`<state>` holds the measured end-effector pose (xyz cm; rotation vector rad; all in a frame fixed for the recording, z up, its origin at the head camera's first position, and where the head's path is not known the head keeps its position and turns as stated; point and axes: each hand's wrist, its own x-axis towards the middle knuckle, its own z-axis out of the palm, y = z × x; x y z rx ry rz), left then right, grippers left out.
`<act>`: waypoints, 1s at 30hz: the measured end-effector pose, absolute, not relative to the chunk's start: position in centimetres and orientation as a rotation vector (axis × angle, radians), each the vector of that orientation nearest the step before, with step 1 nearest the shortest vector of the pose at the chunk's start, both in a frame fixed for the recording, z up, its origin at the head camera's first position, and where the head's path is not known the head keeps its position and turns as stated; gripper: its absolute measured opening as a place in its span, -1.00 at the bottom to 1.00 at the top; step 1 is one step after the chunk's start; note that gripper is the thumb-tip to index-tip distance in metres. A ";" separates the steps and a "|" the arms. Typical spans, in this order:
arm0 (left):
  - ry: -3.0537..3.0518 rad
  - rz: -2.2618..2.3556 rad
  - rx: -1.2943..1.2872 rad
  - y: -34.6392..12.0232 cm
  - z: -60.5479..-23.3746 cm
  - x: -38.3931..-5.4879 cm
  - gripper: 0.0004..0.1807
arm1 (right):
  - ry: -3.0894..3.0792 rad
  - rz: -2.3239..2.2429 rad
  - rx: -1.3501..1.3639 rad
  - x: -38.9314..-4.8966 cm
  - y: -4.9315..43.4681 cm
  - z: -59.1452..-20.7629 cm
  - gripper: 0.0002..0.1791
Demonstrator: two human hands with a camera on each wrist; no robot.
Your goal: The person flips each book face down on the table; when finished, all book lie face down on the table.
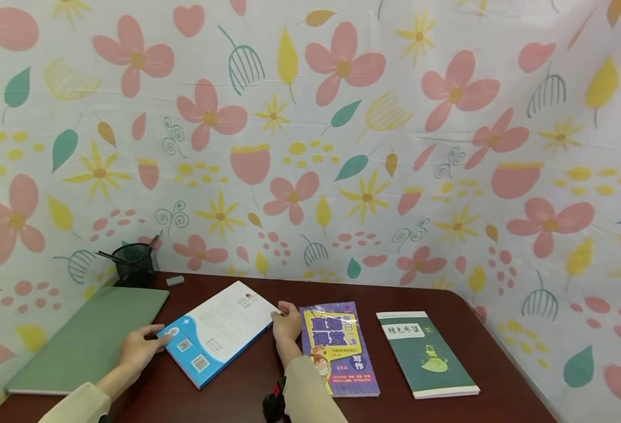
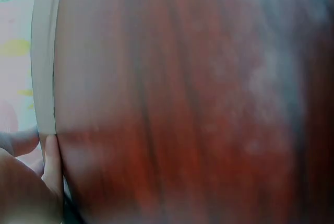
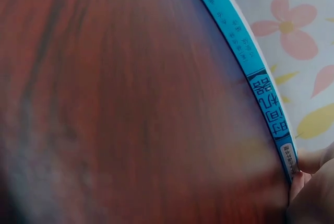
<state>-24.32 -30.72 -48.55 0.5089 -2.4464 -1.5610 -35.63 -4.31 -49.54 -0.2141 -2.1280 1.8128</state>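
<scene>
A blue-and-white book point(image 1: 225, 332) is held between both hands at a slant over the dark table, its back cover with barcode and QR code facing up. My left hand point(image 1: 138, 351) pinches its near left corner. At the opposite end, my right hand point(image 1: 287, 323) grips the right corner between thumb and fingers. In the left wrist view, the left thumb and fingers point(image 2: 51, 164) clasp the book's pale page edge point(image 2: 44, 51). The right wrist view shows the blue spine point(image 3: 258, 85) with printed characters, the right hand point(image 3: 315, 187) holding its lower end.
A purple-and-yellow book point(image 1: 336, 352) lies right of the right hand, and a green book point(image 1: 432, 358) farther right. To the left is a large flat green board point(image 1: 88, 341). Behind it stand a black mesh pen holder point(image 1: 134, 261) and a small grey eraser-like block point(image 1: 175, 281), near the patterned wall.
</scene>
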 end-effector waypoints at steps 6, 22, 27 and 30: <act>-2.416 -1.612 0.531 -30.9 -48.9 -24.4 -0.40 | -2.172 1.775 -0.188 -36.2 -4.3 -49.5 -0.73; -2.424 -1.435 0.549 -29.3 -50.6 -24.8 -0.40 | -2.258 1.767 -0.180 -37.6 -3.3 -49.6 -0.67; -2.424 -1.387 0.581 -29.7 -50.5 -24.2 -0.39 | -2.274 1.776 -0.139 -37.8 -4.0 -49.5 -0.66; -2.417 -1.388 0.587 -29.8 -50.3 -23.9 -0.38 | -2.265 1.787 -0.118 -37.9 -4.4 -49.5 -0.65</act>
